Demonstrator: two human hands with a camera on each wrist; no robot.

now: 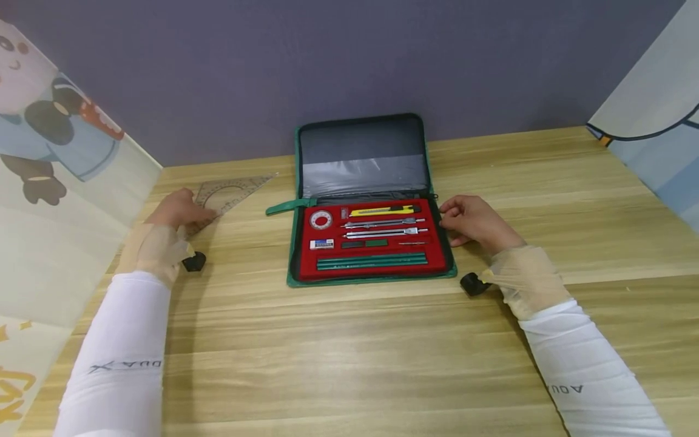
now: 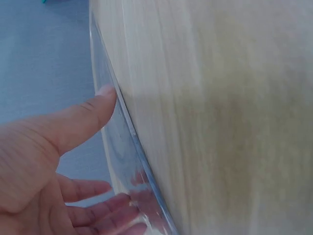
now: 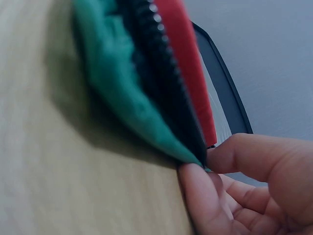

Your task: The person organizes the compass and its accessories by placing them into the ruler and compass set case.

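Observation:
My left hand (image 1: 177,209) rests on a clear set square (image 1: 248,184) that lies flat on the table at the left. In the left wrist view the thumb (image 2: 105,100) touches it near one edge, and the other fingers are spread loosely over its surface. Right of centre, my right hand (image 1: 472,221) pinches the right edge of an open green zip case (image 1: 295,258) between thumb and finger; the right wrist view shows this grip beside the zipper (image 3: 168,73). A red insert (image 1: 306,265) fills the case, holding green pencils (image 1: 371,261), a yellow utility knife (image 1: 377,211) and compasses (image 1: 382,233).
An eraser (image 1: 321,244) and a white ring-shaped piece (image 1: 314,220) also sit in the insert. The lid (image 1: 360,142) stands tilted back near the grey wall (image 1: 355,60). A green strap (image 1: 286,207) sticks out leftward. Printed panels (image 1: 54,182) border the wooden table (image 1: 327,358).

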